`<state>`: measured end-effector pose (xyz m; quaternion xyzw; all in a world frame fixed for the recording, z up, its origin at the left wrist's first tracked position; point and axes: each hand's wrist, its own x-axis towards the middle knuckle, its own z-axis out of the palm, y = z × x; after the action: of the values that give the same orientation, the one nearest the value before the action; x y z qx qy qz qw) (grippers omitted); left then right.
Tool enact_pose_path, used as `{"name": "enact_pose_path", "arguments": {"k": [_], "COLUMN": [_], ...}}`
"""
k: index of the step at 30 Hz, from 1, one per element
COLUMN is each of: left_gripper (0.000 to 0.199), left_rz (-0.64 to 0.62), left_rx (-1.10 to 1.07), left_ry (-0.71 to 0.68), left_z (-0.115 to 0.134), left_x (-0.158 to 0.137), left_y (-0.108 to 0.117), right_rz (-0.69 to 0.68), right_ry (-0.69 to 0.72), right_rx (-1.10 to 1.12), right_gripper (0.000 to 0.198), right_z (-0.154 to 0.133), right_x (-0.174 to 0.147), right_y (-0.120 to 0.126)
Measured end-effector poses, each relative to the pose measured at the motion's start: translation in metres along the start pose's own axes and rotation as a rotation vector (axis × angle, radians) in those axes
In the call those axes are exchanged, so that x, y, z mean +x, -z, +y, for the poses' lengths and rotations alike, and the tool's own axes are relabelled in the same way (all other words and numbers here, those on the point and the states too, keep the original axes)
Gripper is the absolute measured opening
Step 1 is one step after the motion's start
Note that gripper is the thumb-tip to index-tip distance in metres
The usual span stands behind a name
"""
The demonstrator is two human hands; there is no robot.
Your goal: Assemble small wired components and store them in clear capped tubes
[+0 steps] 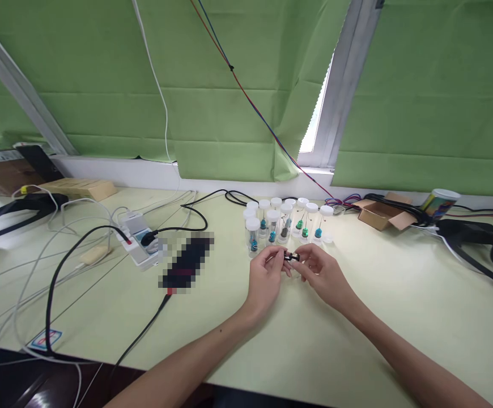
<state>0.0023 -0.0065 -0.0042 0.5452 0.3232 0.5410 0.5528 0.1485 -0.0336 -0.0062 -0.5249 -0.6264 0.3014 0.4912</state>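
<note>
My left hand (267,276) and my right hand (323,276) meet over the table just in front of a group of vials. Between their fingertips is a small black part (291,257) with a pale or shiny bit; its kind is too small to make out. Fingers of both hands pinch it, one hand from each side. Behind the hands stand several clear vials (253,237) with white caps. Inside them are small blue, green and grey pieces with thin metal stems. Something clear shows under my right fingers, mostly hidden. A loose white cap (327,238) lies right of the vials.
To the left, a dark pixelated device (188,263) lies with a cable plugged in, beside a white power strip (138,241) and tangled cables. An open cardboard box (385,212), a can (440,203) and black gear (471,238) are at the right. Green blinds hang behind.
</note>
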Motion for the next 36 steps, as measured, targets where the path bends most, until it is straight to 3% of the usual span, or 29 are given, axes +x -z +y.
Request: {"name": "enact_pose_path", "arguments": {"k": [8, 16, 21, 29, 36], "left_gripper": [0.018, 0.02, 0.021, 0.02, 0.021], "left_rz": [-0.015, -0.042, 0.001, -0.008, -0.048], "left_rx": [-0.033, -0.052, -0.033, -0.038, -0.058], "left_ry": [0.006, 0.016, 0.007, 0.0, 0.01], "left_z": [0.0002, 0.0002, 0.0009, 0.0004, -0.0001], "left_x": [0.0005, 0.0001, 0.0005, 0.0009, 0.0007], "left_y": [0.0001, -0.0016, -0.0004, 0.0023, 0.0011], "right_rz": [-0.033, -0.023, 0.003, -0.02, -0.029], "right_ry": [-0.007, -0.032, -0.027, 0.005, -0.017], "right_rx": [0.005, -0.113, 0.007, 0.015, -0.073], "right_gripper": [0.026, 0.051, 0.029, 0.022, 0.047], "right_z": [-0.0019, -0.0013, -0.0047, -0.0033, -0.004], "right_x": [-0.0017, -0.0008, -0.0008, -0.0024, -0.0021], "right_y": [0.0015, 0.0004, 0.001, 0.0006, 0.0002]}}
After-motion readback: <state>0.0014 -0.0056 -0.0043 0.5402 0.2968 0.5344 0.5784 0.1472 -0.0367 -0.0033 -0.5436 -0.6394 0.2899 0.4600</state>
